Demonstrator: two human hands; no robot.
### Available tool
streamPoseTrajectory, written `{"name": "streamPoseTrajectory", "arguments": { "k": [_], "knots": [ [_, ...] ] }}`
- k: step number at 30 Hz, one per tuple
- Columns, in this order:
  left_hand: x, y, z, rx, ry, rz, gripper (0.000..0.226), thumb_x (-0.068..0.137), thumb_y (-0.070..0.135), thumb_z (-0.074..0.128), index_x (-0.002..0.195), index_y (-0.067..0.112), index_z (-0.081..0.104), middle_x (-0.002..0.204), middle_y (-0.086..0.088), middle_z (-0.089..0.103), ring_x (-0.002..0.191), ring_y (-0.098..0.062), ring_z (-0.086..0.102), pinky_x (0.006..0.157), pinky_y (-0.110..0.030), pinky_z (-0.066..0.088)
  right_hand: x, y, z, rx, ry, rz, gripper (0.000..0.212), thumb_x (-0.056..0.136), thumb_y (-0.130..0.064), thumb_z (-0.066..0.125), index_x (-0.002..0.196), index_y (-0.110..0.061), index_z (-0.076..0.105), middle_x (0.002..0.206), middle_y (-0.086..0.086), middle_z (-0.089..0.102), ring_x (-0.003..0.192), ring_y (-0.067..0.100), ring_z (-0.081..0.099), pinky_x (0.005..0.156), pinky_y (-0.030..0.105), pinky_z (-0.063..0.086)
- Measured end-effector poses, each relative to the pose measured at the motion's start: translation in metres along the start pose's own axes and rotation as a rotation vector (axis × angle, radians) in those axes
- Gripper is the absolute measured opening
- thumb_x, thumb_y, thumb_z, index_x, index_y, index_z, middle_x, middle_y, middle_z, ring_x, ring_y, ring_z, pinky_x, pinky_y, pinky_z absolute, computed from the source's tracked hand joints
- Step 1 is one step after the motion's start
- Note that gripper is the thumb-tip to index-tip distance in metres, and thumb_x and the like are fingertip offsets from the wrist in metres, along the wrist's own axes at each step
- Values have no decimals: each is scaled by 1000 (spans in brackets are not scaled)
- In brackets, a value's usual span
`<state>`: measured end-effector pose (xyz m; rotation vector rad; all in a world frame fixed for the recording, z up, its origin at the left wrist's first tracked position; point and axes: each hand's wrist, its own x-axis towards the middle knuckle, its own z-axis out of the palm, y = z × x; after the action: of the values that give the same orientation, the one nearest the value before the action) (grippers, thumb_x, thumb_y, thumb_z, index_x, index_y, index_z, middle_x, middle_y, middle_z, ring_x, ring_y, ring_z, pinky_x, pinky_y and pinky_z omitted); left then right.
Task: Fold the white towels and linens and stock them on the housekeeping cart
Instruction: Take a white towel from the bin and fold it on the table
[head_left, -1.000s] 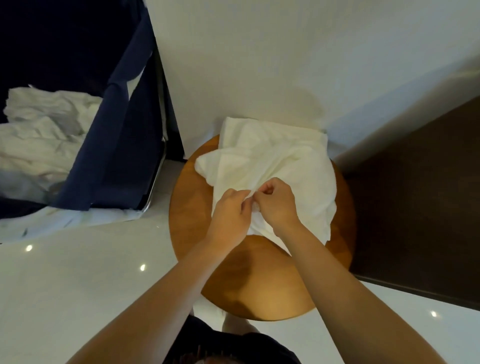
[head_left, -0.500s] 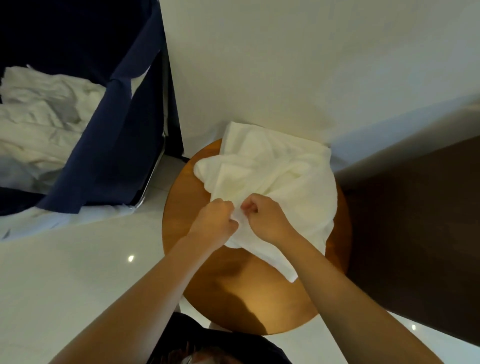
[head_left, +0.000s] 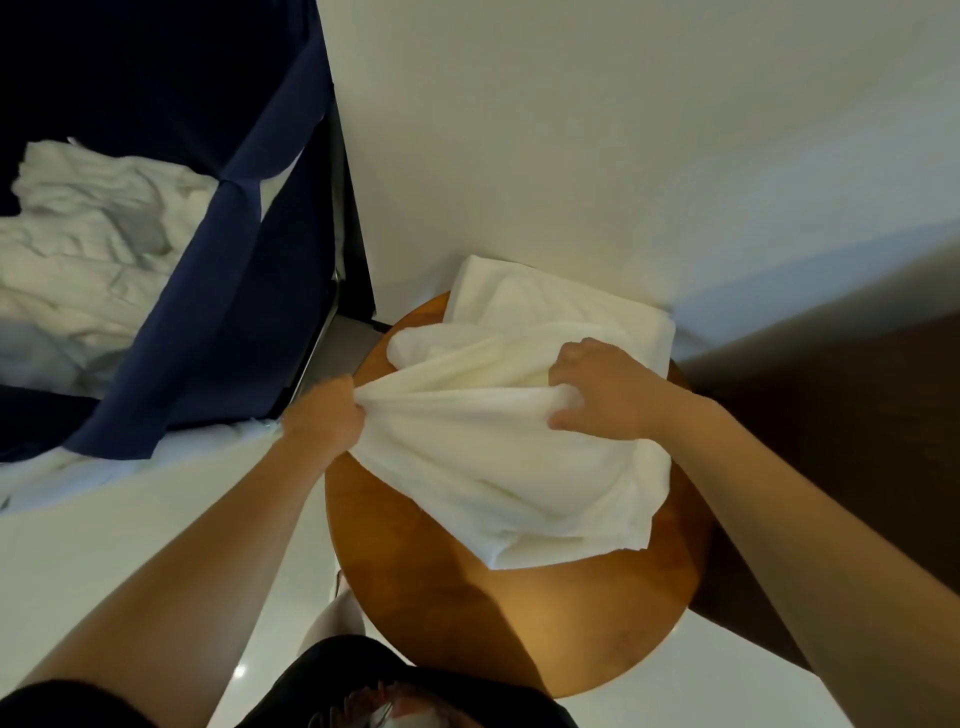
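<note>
While a white towel (head_left: 493, 462) drapes over the wooden counter (head_left: 519, 623), the left hand (head_left: 324, 415) pinches its top edge and the right hand (head_left: 602, 389) grips it too, cloth pulled taut between their curled fingers (head_left: 566, 364); a folded towel (head_left: 519, 291) lies just beyond.

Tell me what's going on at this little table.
A person is working a white towel on a round wooden table. The left hand pinches one bunched end and the right hand grips the cloth further along, so the towel is pulled taut between them while the rest drapes on the tabletop. It is not yet folded. Behind it, by the wall, lies what looks like a folded white piece. To the left, crumpled white linens sit in a navy fabric bag.
</note>
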<state>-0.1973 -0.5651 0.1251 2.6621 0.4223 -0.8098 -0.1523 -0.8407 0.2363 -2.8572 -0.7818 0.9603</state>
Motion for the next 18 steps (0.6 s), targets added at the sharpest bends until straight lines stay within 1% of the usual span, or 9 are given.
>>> {"name": "streamPoseTrajectory", "arguments": {
  "k": [1, 3, 4, 6, 8, 10, 12, 15, 18],
  "knots": [
    [3, -3, -2, 3, 17, -3, 23, 96, 17, 43, 115, 9, 51, 113, -13, 57, 103, -31, 56, 82, -41, 49, -4, 0, -2, 85, 20, -16, 32, 85, -42, 62, 101, -14, 60, 99, -3, 50, 97, 16, 44, 88, 28, 34],
    [7, -5, -6, 16, 47, 9, 21, 96, 18, 43, 113, 8, 52, 111, -14, 57, 100, -31, 57, 82, -42, 49, -11, 0, -6, 146, -36, -6, 34, 84, -43, 63, 99, -12, 61, 98, 0, 57, 93, 19, 49, 86, 32, 39],
    [8, -4, -8, 21, 54, 19, 20, 97, 18, 43, 112, 8, 52, 110, -13, 57, 99, -31, 57, 81, -41, 48, -14, 1, -8, 106, -89, 14, 37, 84, -45, 62, 104, -13, 60, 104, 0, 59, 97, 21, 51, 88, 33, 41],
    [8, -1, -11, 18, 72, 54, 19, 97, 19, 43, 109, 8, 52, 106, -12, 57, 96, -29, 57, 75, -38, 46, -16, 9, -12, -36, -204, 78, 48, 85, -49, 60, 122, -19, 55, 123, -2, 55, 112, 21, 50, 97, 32, 38],
    [8, 5, -14, 16, 90, 99, 17, 96, 18, 43, 106, 8, 52, 100, -11, 57, 90, -27, 56, 71, -35, 45, -16, 19, -14, -159, -267, 121, 54, 85, -51, 58, 130, -22, 50, 127, 1, 52, 114, 20, 47, 97, 31, 37],
    [8, 9, -17, 40, 85, 123, 13, 95, 17, 43, 101, 8, 50, 92, -8, 55, 82, -25, 54, 68, -35, 45, -12, 25, -13, -264, -273, 116, 44, 91, -45, 52, 126, -19, 52, 122, 5, 53, 110, 21, 48, 94, 31, 39],
    [7, 11, -22, 65, 45, 133, 6, 95, 15, 43, 95, 10, 47, 87, -7, 51, 78, -24, 51, 64, -34, 42, -11, 27, -11, -313, -214, 83, 33, 97, -37, 41, 116, -14, 55, 116, 7, 57, 106, 21, 51, 94, 30, 41],
    [4, 16, -31, 37, -38, 197, 5, 93, 11, 43, 88, 13, 45, 85, -6, 52, 77, -23, 50, 62, -31, 37, -13, 24, -5, -329, -68, -87, 38, 99, -36, 30, 93, -12, 60, 96, 4, 63, 93, 19, 54, 98, 29, 37],
    [-3, 25, -36, -53, -76, 289, 9, 93, 11, 41, 89, 15, 48, 82, -2, 53, 79, -22, 52, 61, -32, 41, -23, 3, 3, -338, -48, -247, 40, 100, -37, 28, 75, -15, 50, 68, -3, 48, 72, 15, 49, 84, 32, 44]
  ]
}}
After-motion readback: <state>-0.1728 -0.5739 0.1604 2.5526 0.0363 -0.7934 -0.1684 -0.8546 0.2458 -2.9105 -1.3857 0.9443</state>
